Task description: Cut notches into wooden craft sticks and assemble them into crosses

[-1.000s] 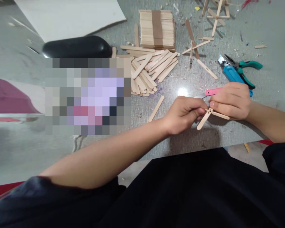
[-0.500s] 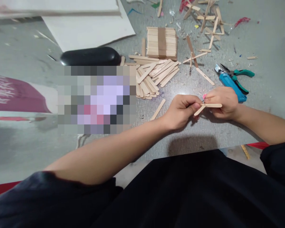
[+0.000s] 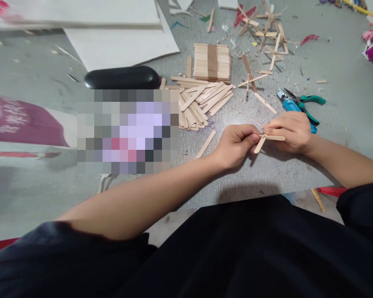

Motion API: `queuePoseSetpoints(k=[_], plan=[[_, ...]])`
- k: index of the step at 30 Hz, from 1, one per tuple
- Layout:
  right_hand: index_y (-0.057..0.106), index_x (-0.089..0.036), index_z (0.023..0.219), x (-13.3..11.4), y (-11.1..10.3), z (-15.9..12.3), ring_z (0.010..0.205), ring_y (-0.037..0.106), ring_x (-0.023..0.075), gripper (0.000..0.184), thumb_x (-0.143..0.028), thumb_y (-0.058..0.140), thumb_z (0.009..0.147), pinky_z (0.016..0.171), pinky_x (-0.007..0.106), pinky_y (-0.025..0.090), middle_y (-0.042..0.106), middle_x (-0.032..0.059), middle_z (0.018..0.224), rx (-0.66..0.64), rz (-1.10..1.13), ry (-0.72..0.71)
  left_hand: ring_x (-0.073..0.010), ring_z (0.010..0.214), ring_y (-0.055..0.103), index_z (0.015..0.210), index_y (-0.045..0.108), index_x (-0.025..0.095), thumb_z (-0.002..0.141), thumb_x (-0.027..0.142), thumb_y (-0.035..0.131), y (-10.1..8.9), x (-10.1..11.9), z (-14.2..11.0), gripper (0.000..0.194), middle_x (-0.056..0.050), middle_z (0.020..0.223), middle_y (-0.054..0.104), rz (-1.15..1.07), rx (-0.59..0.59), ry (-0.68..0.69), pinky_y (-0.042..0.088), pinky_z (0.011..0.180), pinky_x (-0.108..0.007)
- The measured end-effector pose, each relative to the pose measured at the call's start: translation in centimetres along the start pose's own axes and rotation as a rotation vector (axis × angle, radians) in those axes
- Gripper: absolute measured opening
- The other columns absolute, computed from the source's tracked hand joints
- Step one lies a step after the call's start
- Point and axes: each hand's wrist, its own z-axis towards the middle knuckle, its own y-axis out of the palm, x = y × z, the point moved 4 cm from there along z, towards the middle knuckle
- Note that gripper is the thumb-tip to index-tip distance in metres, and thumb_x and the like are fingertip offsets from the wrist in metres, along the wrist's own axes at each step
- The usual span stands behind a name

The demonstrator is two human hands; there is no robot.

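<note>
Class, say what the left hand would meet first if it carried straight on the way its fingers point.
Probably the right hand, just past the joined sticks that the left hand pinches, though depth is unclear here.

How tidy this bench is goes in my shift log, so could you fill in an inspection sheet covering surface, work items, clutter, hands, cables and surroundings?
Surface: grey table, strewn with wood bits.
Work items: joined sticks in hand; loose stick pile and banded stick stack farther forward; green-handled pliers beside a blue-handled tool.
Clutter: stick assemblies and red scrap beyond the pliers.
Hands: left hand pinches the joined sticks; right hand curled against them, its grip partly hidden.
Cables: pale cord, partly hidden; use unclear.
Surroundings: white boards, black case, purple-and-white package.
</note>
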Motion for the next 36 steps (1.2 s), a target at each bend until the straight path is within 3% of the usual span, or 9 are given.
queuePoseSetpoints(k=[4, 6, 10, 13, 17, 22, 25, 31, 36], plan=[[0.086, -0.034, 0.111, 1.4, 0.7, -1.5, 0.078, 0.077, 0.0217, 0.042, -0.051, 0.051, 0.126, 0.07, 0.042, 0.056, 0.088, 0.004, 0.095, -0.209, -0.038, 0.095, -0.0136, 0.06, 0.064, 0.081, 0.078, 0.019, 0.108, 0.036, 0.077, 0.0, 0.2, 0.0, 0.032, -0.002, 0.065, 0.073, -0.024, -0.052, 0.029, 0.051, 0.06, -0.028], [0.085, -0.034, 0.107, 2.3, 0.8, -2.2, 0.079, 0.076, 0.0219, 0.042, -0.055, 0.052, 0.124, 0.073, 0.042, 0.057, 0.086, 0.0039, 0.094, -0.23, -0.022, 0.146, -0.0142, 0.058, 0.065, 0.08, 0.077, 0.02, 0.109, 0.045, 0.081, 0.2, 0.0, -0.2, 0.039, -0.002, 0.064, 0.071, -0.075, -0.077, 0.02, 0.053, 0.059, -0.028], [0.08, -0.03, 0.103, 4.2, 0.8, -2.5, 0.088, 0.076, 0.022, 0.033, -0.038, 0.054, 0.121, 0.08, 0.04, 0.058, 0.086, 0.0046, 0.101, -0.203, -0.032, 0.241, -0.0143, 0.054, 0.065, 0.081, 0.075, 0.021, 0.108, 0.069, 0.086, 0.6, -0.7, -0.9, 0.056, -0.002, 0.062, 0.07, -0.155, -0.088, 0.025, 0.056, 0.054, -0.027], [0.08, -0.026, 0.106, 5.0, 0.7, -2.1, 0.094, 0.075, 0.0254, 0.027, -0.025, 0.055, 0.115, 0.083, 0.043, 0.056, 0.085, 0.0078, 0.104, -0.227, -0.091, 0.318, -0.0136, 0.051, 0.063, 0.084, 0.076, 0.021, 0.109, 0.075, 0.083, 0.6, -0.9, -1.1, 0.06, -0.002, 0.061, 0.069, -0.132, -0.062, 0.107, 0.051, 0.051, -0.026], [0.081, -0.026, 0.1, 4.5, 0.9, -1.4, 0.095, 0.074, 0.0282, 0.026, -0.032, 0.061, 0.117, 0.086, 0.045, 0.056, 0.083, 0.0092, 0.1, -0.298, -0.117, 0.406, -0.0103, 0.047, 0.047, 0.082, 0.07, 0.023, 0.113, 0.074, 0.075, -0.1, -0.9, -0.9, 0.06, 0.004, 0.056, 0.056, -0.069, 0.11, 0.172, 0.036, 0.047, -0.026], [0.086, -0.023, 0.103, 4.3, 0.1, -1.2, 0.096, 0.075, 0.0291, 0.034, -0.039, 0.061, 0.119, 0.081, 0.045, 0.051, 0.084, 0.0127, 0.108, -0.342, -0.3, 0.67, -0.0116, 0.053, 0.037, 0.079, 0.059, 0.026, 0.112, 0.066, 0.071, -0.9, -1.2, -0.2, 0.053, 0.007, 0.058, 0.044, -0.014, 0.253, 0.049, 0.029, 0.052, -0.029], [0.088, -0.022, 0.101, 4.8, -0.2, -1.4, 0.09, 0.071, 0.0291, 0.029, -0.041, 0.07, 0.113, 0.072, 0.044, 0.042, 0.082, 0.0134, 0.107, -0.421, -0.4, 0.759, -0.0134, 0.059, 0.04, 0.079, 0.059, 0.027, 0.11, 0.059, 0.071, -1.0, -1.4, 0.0, 0.047, 0.006, 0.061, 0.045, 0.017, 0.283, 0.018, 0.031, 0.056, -0.03], [0.083, -0.021, 0.097, 5.9, 0.2, -1.7, 0.08, 0.063, 0.0269, 0.031, -0.036, 0.062, 0.114, 0.068, 0.044, 0.032, 0.081, 0.0161, 0.106, -0.54, -0.455, 0.744, -0.0145, 0.059, 0.042, 0.084, 0.062, 0.027, 0.111, 0.054, 0.068, -1.0, -1.6, 0.0, 0.039, 0.006, 0.061, 0.045, 0.028, 0.284, 0.005, 0.034, 0.057, -0.032], [0.071, -0.024, 0.097, 5.9, 0.1, -1.7, 0.082, 0.064, 0.0265, 0.016, -0.035, 0.07, 0.108, 0.067, 0.043, 0.034, 0.081, 0.0157, 0.109, -0.478, -0.421, 0.875, -0.0138, 0.058, 0.043, 0.086, 0.065, 0.027, 0.112, 0.052, 0.07, -1.1, -1.4, 0.0, 0.036, 0.007, 0.062, 0.045, 0.031, 0.292, 0.025, 0.038, 0.058, -0.032]])
